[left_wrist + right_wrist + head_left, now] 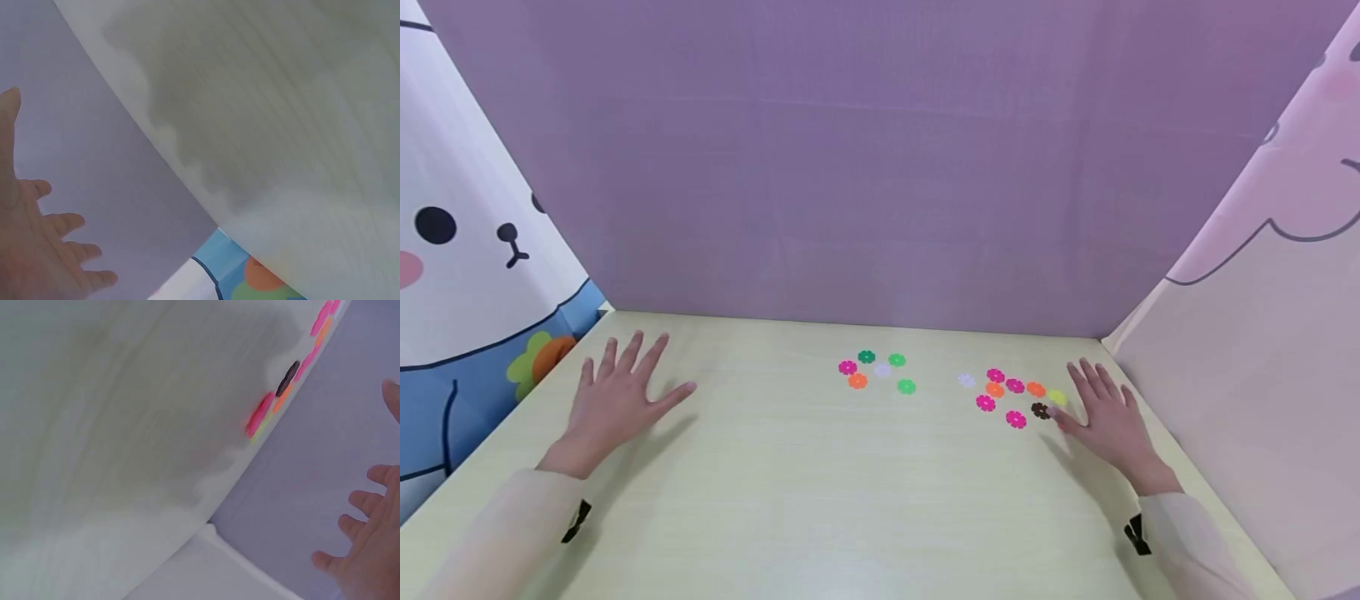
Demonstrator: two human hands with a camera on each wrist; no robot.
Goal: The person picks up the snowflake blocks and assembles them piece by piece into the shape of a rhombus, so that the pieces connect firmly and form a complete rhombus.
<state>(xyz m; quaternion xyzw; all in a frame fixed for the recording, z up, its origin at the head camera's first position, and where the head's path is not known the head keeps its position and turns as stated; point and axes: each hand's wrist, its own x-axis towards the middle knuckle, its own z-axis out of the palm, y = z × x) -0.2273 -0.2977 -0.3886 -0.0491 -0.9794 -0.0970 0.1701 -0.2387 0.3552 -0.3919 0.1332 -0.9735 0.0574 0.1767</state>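
The right cluster of flower pieces (1015, 386) lies just left of your right hand (1111, 423), towards the far edge of the surface (812, 500), its dark piece (1037, 409) by your thumb tip; round, they show no long axis. The left cluster (882, 370) sits well apart from your left hand (613, 408). Both hands are spread, holding nothing; a purple panel (880, 183) rises behind.
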